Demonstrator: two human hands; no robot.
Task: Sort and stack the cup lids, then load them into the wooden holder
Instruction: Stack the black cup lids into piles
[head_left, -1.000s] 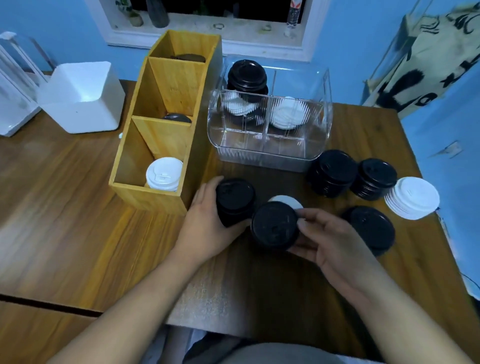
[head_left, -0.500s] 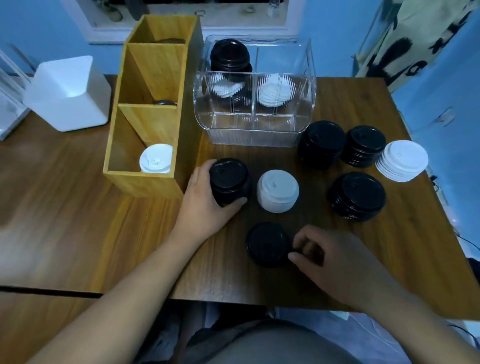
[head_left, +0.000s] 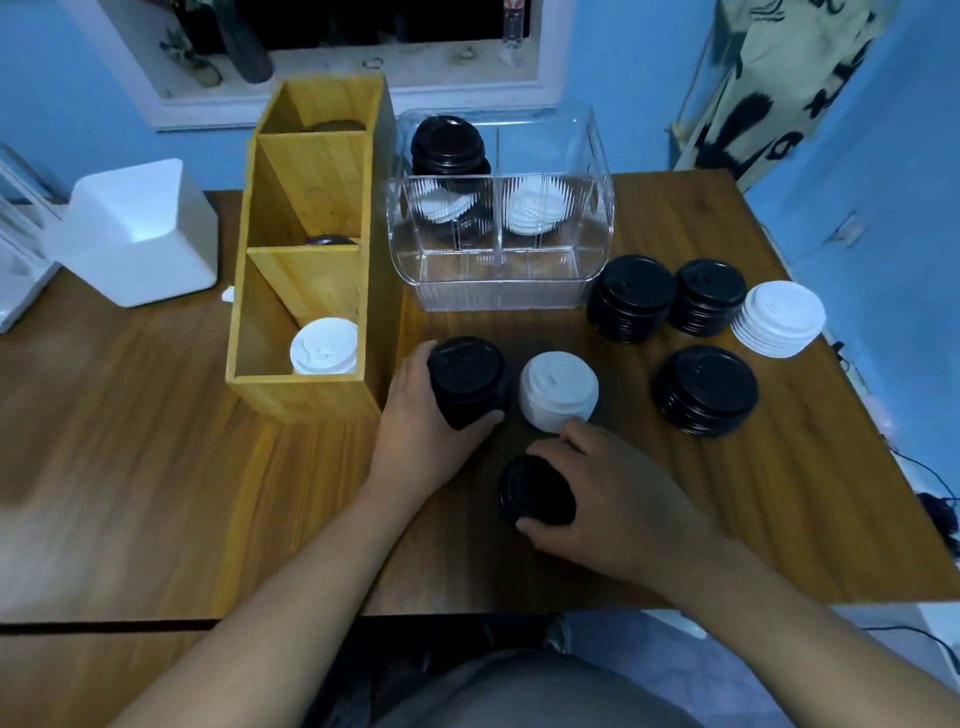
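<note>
Judging from their thin moulded plastic, the cup lids were probably very light, a little springy and slick. A nested pile could shear or topple if lifted by its top lid alone, so the safer hold seemed to be round the flanks and low down, thumb opposite fingers. The left hand (head_left: 426, 441) was wrapped that way round the tall black stack (head_left: 467, 379), which stood on the table (head_left: 156, 467) just beside the near end of the wooden holder (head_left: 306, 384). The right hand (head_left: 613, 499) was curled over the short black stack (head_left: 535, 488) nearer the table's front edge, thumb at its near rim and fingers arched across the far side. A white stack (head_left: 558, 389) stood just beside the tall black one. Three more black stacks (head_left: 706, 389) and a fanned white stack (head_left: 779, 318) sat well to the right. The lids were round and domed with a raised rim and a small sip opening, the black ones dull and dark, the white ones showing a little tab. In the holder, the near compartment held white lids (head_left: 323, 347), and a dark lid showed low in each of the other two compartments.
</note>
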